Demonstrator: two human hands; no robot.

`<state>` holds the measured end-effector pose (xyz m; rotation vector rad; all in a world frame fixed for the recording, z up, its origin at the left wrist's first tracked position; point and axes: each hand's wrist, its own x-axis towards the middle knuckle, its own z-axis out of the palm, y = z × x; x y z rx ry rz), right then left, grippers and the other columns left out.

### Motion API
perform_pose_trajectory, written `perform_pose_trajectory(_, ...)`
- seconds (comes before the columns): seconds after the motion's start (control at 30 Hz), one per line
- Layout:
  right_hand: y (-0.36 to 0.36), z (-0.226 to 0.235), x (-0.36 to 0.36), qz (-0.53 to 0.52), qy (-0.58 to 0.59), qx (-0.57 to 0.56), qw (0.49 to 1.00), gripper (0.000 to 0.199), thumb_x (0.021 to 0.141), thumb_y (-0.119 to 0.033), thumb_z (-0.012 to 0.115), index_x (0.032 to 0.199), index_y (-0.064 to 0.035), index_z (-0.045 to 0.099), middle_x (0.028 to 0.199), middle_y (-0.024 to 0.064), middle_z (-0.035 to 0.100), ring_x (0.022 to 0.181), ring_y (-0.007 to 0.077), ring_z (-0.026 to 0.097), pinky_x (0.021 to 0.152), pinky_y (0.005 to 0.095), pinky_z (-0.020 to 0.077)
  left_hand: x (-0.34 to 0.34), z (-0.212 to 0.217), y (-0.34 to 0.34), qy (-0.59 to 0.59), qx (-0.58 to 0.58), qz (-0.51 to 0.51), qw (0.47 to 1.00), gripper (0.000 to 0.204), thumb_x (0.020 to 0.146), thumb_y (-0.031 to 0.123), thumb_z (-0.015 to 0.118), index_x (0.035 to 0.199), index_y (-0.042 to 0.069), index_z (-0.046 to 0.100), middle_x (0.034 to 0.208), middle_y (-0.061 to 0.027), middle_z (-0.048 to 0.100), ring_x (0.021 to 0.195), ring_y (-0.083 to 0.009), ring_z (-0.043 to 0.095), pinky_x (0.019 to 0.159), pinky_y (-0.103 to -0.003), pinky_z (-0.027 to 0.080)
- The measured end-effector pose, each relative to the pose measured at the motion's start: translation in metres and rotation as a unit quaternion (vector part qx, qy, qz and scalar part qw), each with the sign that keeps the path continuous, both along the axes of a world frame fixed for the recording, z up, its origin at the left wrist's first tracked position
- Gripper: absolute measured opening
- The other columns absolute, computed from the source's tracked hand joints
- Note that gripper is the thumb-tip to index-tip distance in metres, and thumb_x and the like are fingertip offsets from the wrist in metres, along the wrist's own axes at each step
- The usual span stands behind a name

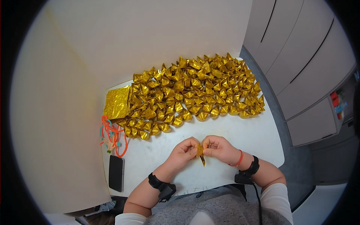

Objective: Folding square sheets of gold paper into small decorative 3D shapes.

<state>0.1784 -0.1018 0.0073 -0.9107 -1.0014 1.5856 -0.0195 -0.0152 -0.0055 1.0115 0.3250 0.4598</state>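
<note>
Both hands meet over the white table's (240, 135) near edge: left hand (183, 150) and right hand (219, 148) each pinch a small gold foil piece (200, 152) between them, its point hanging down. Beyond: a large heap of folded gold shapes (195, 92); at left, flat gold sheets (117, 102), orange cords (114, 137), black phone (116, 172)
</note>
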Motion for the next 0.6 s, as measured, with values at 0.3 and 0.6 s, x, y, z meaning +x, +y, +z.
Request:
perform_pose_trajectory(0.3,0.005,-0.008,0.006,0.044,0.202,-0.092,0.974,0.019,0.101,-0.023,0.062,0.109,-0.0053,0.061,0.094,-0.001,0.061,0.075,0.0074,0.05,0.07,0.0225,0.0418,0.003,0.0,-0.001,-0.081,-0.192,-0.058,0.976,0.018,0.098,0.023,0.065,0.103,0.006,0.062,0.095,-0.0004,0.057,0.078,-0.0105,0.046,0.071,-0.024,0.038)
perform_pose_trajectory(0.6,0.008,-0.014,0.009,0.026,0.2,-0.105,0.974,0.017,0.101,-0.023,0.062,0.105,-0.0063,0.061,0.093,-0.0012,0.061,0.076,0.0078,0.051,0.07,0.0239,0.0429,0.002,0.002,-0.002,0.005,-0.244,-0.002,0.97,0.017,0.101,0.018,0.061,0.107,0.002,0.063,0.085,0.0004,0.055,0.069,-0.0096,0.041,0.063,-0.026,0.037)
